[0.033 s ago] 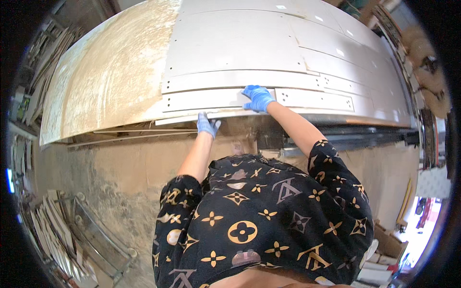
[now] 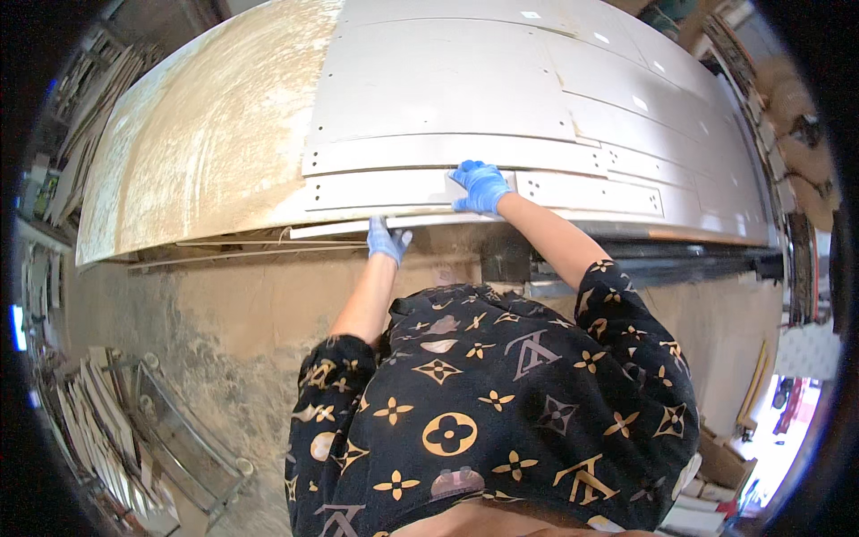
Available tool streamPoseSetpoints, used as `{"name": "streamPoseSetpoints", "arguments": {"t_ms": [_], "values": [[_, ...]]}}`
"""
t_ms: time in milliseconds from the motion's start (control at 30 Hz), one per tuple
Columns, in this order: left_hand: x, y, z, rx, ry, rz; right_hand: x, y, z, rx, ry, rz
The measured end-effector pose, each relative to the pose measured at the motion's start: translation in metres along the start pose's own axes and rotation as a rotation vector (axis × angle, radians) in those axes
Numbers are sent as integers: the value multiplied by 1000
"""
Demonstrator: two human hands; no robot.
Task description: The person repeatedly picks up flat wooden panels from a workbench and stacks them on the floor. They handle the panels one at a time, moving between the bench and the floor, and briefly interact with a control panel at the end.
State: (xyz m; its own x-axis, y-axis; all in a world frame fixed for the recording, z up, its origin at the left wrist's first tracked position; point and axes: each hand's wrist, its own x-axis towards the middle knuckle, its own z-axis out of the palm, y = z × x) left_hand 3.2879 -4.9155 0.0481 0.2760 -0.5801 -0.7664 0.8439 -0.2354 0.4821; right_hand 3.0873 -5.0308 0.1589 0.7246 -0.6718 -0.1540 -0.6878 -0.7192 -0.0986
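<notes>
My left hand [image 2: 386, 242], in a blue glove, is at the near edge of the worktable. Its fingers rest over a narrow white strip [image 2: 327, 231] along that edge, with the thumb apart; the strip's underside is hidden. To the right and farther in, my blue-gloved right hand [image 2: 481, 188] lies with spread fingers on top of the white panels. It covers the stretch between a long white strip panel [image 2: 380, 191] and a shorter panel with drilled holes [image 2: 586, 192]. Another long strip panel [image 2: 465, 152] lies just beyond the fingertips.
Larger pale panels [image 2: 438, 80] cover the middle and right of the table. A dusty, scuffed board surface [image 2: 206, 134] fills its left part. Long thin pieces [image 2: 242, 253] show below the near edge. A metal rack [image 2: 192, 430] and stacked boards [image 2: 107, 438] stand at lower left.
The narrow strip under my left hand has tipped slightly, showing more of its white edge. My left hand has shifted slightly toward me; the right hand stays nearly in place.
</notes>
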Motion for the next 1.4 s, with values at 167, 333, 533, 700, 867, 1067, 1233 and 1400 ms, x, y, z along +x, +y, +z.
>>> {"name": "streamPoseSetpoints", "arguments": {"t_ms": [167,333,533,700,867,1067,1233,1400], "values": [[-15,-9,4,-37,104,233,10,13,-3,49,-41,-123],[-23,-8,7,-49,237,327,13,3,-22,188,12,-214],[-34,2,17,77,349,495,24,-12,-85,452,185,-308],[-94,-14,64,645,452,1185,0,51,-126,435,198,-301],[-84,-18,144,-98,-282,43,-93,158,-104,307,83,-147],[-7,-33,189,-414,-92,-142,-203,241,-54,264,174,-20],[16,-23,177,-402,-46,134,-246,278,-34,172,364,-22],[-7,72,135,-37,77,742,-242,296,-32,230,203,-208]]}}
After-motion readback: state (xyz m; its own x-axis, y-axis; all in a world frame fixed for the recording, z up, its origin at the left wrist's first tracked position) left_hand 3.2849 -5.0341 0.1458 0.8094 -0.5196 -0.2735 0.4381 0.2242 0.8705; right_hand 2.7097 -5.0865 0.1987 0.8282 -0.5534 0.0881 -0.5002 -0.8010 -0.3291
